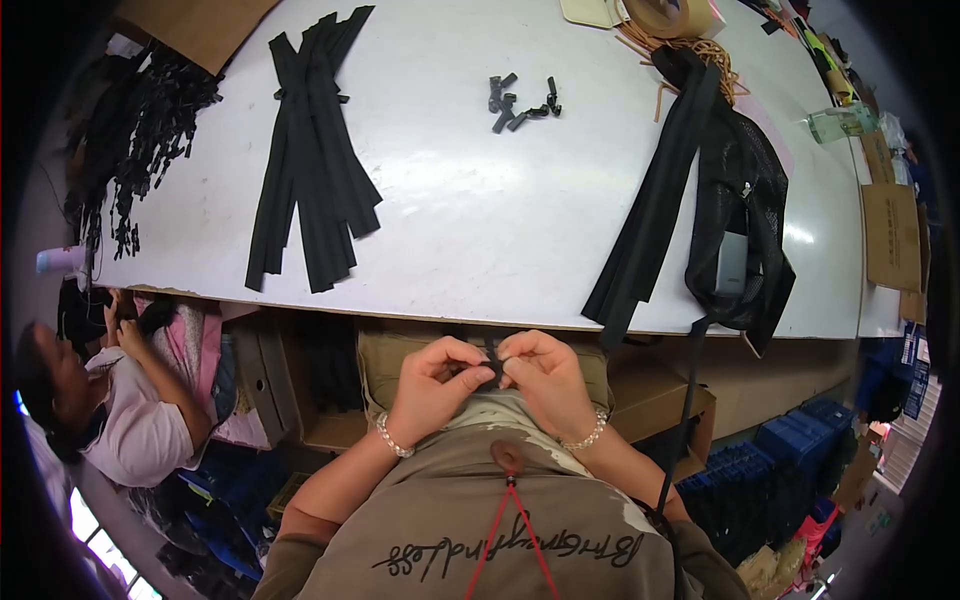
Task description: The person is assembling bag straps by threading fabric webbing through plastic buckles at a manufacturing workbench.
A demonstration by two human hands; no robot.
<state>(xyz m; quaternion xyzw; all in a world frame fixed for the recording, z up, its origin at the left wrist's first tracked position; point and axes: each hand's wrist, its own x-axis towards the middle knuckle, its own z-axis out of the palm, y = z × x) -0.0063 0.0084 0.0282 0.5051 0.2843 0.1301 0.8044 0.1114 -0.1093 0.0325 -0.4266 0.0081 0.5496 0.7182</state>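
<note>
Close to my body, just below the table's front edge, my left hand [442, 388] and my right hand [547, 378] meet fingertip to fingertip. Both pinch a narrow black strip [492, 349]. The fingers cover most of it, so its lower end and any small part on it cannot be made out. Several small black pieces with tabs, which look like zipper pulls [502, 103], lie loose in the middle of the table. To their left is a crossed bundle of long flat black strips [310, 150]. More black strips [650, 215] hang over the front edge at the right.
On the white table [440, 230], a black mesh bag [745, 170] holds a grey device [732, 265]. Brown cord [715, 55] and a tape roll [675, 15] lie behind. A heap of black pulls [150, 130] covers the far left. Another person [140, 400] sits at left.
</note>
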